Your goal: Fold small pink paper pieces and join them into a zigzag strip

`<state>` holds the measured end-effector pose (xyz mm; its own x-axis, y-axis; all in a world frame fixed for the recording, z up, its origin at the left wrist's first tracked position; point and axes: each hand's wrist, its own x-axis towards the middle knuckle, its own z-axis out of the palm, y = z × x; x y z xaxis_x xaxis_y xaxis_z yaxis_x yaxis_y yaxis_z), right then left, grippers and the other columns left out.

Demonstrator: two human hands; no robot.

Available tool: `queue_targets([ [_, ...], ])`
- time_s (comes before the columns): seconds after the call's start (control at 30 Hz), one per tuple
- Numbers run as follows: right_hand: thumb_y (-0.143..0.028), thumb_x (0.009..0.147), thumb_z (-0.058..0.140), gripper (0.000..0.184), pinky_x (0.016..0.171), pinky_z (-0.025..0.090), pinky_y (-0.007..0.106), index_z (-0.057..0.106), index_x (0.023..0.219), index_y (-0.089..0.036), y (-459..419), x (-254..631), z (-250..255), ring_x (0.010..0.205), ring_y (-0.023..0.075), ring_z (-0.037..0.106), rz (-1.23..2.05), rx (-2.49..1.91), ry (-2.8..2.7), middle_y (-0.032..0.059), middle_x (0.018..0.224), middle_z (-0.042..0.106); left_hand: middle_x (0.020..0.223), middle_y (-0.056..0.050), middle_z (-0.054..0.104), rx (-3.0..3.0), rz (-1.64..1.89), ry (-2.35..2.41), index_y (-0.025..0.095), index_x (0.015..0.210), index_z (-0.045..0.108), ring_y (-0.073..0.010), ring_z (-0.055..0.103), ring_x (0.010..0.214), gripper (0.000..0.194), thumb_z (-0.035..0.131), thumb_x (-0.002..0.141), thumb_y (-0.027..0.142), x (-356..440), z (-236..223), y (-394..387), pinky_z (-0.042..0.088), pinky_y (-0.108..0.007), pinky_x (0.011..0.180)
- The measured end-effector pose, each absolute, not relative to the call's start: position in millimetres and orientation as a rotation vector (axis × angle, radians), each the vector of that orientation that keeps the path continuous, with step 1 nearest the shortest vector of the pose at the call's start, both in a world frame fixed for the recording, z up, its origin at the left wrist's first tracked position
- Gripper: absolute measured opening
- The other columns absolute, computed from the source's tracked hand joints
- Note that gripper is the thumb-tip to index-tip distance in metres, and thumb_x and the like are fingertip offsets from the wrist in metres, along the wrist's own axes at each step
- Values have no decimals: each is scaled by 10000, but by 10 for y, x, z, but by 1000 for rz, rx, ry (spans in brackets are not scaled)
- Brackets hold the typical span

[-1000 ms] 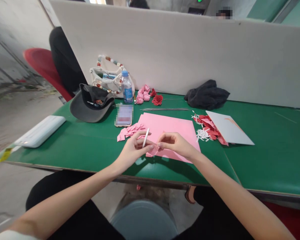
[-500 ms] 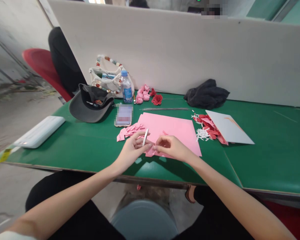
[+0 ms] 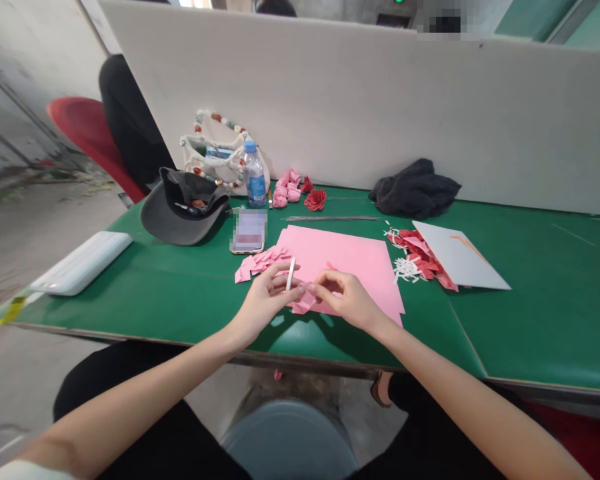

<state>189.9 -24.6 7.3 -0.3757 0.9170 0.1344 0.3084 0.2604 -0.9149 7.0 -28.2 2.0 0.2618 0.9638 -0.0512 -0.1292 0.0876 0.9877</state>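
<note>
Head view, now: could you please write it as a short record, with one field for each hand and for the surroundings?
Left hand: holds a slim white stick; also at a small pink piece
Right hand: pinching at the same piece
Below hands: pink paper on green table
Beside paper, left: pink cut pieces
Beside paper, right: red scraps, white strips
Behind paper: thin wires, red flowers
</note>
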Motion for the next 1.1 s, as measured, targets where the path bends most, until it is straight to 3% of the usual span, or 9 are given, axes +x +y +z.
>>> queue_targets([
  [0.2, -321, 857, 543, 206, 674, 460, 268, 619, 735, -173, -224, 1940, 103, 686, 142, 569, 988, -1124, -1841, 15, 714, 624, 859, -22, 657, 1237, 1019, 936, 177, 1170, 468, -172, 651, 818, 514, 718, 729, 268, 73, 0, -282, 519, -297, 739],
  [0.4, -402, 795, 626, 282, 631, 496, 294, 702, 913, -156, -62, 1989, -90, 603, 153, 605, 1046, -1253, -1659, 50, 744, 689, 1109, -76, 634, 1282, 1273, 908, 210, 1270, 376, -185, 582, 1076, 448, 562, 868, 278, 58, 34, -270, 420, -348, 956],
  [0.53, -446, 858, 535, 382, 824, 521, 366, 670, 1085, -169, -13, 1936, -221, 932, 214, 662, 1158, -1183, -1681, 105, 1043, 701, 1178, -92, 604, 1275, 1310, 924, 206, 1308, 337, -179, 581, 1085, 456, 519, 896, 272, 56, 5, -252, 412, -339, 960],
  [0.6, -414, 870, 535, 342, 922, 483, 388, 662, 1101, -195, -43, 1922, -181, 1073, 222, 613, 1019, -1157, -1741, 100, 1163, 659, 1133, -91, 625, 1300, 1282, 901, 192, 1309, 353, -181, 600, 1048, 451, 518, 897, 269, 57, 7, -251, 425, -340, 941],
  [0.73, -275, 883, 544, 234, 898, 502, 369, 644, 1090, -235, -189, 1920, 57, 1059, 205, 605, 574, -1045, -1837, 71, 1145, 655, 1032, -93, 663, 1333, 1162, 798, 154, 1249, 454, -194, 637, 958, 384, 532, 893, 277, 67, 39, -276, 462, -348, 888],
  [0.83, -202, 906, 496, 298, 947, 486, 380, 576, 1187, -261, -293, 1907, 186, 1106, 196, 582, 364, -911, -1960, 58, 1165, 645, 1037, -94, 667, 1321, 1068, 735, 156, 1206, 501, -201, 646, 944, 343, 553, 884, 263, 84, 33, -308, 477, -350, 875],
  [1.1, -150, 921, 446, 361, 975, 483, 370, 524, 1254, -264, -347, 1889, 78, 1103, 188, 599, 208, -790, -2126, 48, 1185, 645, 969, -63, 674, 1295, 1041, 690, 179, 1096, 556, -187, 649, 932, 275, 617, 844, 269, 110, -31, -320, 500, -297, 828],
])
